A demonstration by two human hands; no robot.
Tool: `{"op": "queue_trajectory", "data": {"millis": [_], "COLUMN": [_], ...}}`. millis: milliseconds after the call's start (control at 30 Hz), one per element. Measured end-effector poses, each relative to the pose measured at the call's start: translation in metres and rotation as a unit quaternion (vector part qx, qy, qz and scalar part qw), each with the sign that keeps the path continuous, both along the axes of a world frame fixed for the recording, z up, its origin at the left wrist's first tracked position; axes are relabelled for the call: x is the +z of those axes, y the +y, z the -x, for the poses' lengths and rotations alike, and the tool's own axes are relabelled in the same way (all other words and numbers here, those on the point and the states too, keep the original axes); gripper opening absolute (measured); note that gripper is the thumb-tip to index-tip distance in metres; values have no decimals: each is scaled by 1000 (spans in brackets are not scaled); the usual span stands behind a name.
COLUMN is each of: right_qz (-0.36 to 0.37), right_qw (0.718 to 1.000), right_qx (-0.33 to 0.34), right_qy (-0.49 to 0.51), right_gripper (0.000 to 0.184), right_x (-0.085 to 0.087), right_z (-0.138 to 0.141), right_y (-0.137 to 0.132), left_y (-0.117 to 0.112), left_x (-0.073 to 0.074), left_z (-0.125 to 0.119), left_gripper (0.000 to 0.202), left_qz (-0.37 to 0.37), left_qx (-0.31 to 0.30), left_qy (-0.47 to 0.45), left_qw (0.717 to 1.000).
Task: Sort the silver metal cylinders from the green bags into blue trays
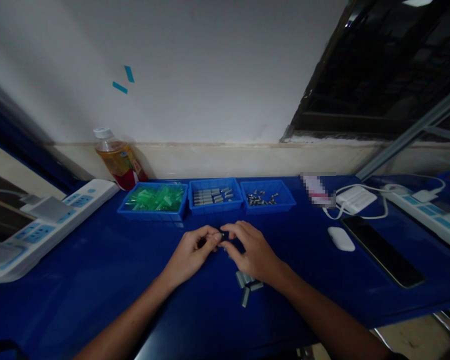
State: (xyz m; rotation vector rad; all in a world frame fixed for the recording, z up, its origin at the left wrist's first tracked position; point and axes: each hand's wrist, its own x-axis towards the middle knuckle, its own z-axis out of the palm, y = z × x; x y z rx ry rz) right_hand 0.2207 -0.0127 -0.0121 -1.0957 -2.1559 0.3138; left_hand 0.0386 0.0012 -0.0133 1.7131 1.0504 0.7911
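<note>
My left hand [192, 251] and my right hand [250, 251] meet over the blue table [97, 270], fingertips pinched together on a small dark part [222, 234] between them. Under my right wrist lie several small grey metal pieces [247, 286] in a loose heap. Behind the hands stand three blue trays: the left one [154, 201] holds green plastic parts, the middle one [215, 196] grey metal pieces, the right one [267, 196] small screws or studs.
A drink bottle [117, 159] stands against the wall at back left. White power strips lie at far left [48, 222] and far right [427, 212]. A black phone [382, 250], a white earbud case [341, 238] and a white charger with cable [354, 198] lie to the right.
</note>
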Motion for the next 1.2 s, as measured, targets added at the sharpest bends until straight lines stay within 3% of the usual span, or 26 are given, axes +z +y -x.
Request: {"op": "queue_trajectory", "data": {"millis": [100, 233, 367, 467, 533, 667, 800, 1000, 1200], "right_qz": [-21, -52, -115, -125, -119, -92, -49, -22, 9], "right_qw": [999, 998, 977, 951, 955, 985, 993, 994, 999], "right_qx": [19, -9, -168, -259, -246, -116, -22, 24, -4], "right_qy": [-46, -38, -69, -117, -112, -83, -104, -100, -44], "right_gripper": [11, 10, 13, 18, 16, 13, 13, 13, 22], "right_x": [1, 6, 9, 9, 9, 8, 5, 1, 1], "right_z": [-3, -16, -44, -56, -55, -37, -13, 0, -5], "right_y": [1, 8, 31, 45, 45, 27, 7, 0, 3], "left_y": [-1, -1, 0, 1, 2, 5, 5, -1, -8], "left_x": [0, 0, -6, -10, -10, -5, -1, -1, -1], "left_z": [-1, -1, 0, -2, -3, 0, 3, 2, 1], "left_gripper": [35, 32, 27, 21, 19, 21, 28, 29, 16], "left_qz": [15, -61, -148, -162, -157, -122, -101, -94, -132], "left_qx": [-23, -46, -65, -75, -64, -3, 37, -6, 3], "left_qy": [4, 93, 207, 243, 236, 178, 141, 121, 82], "left_qw": [1000, 993, 965, 953, 957, 976, 984, 988, 988]}}
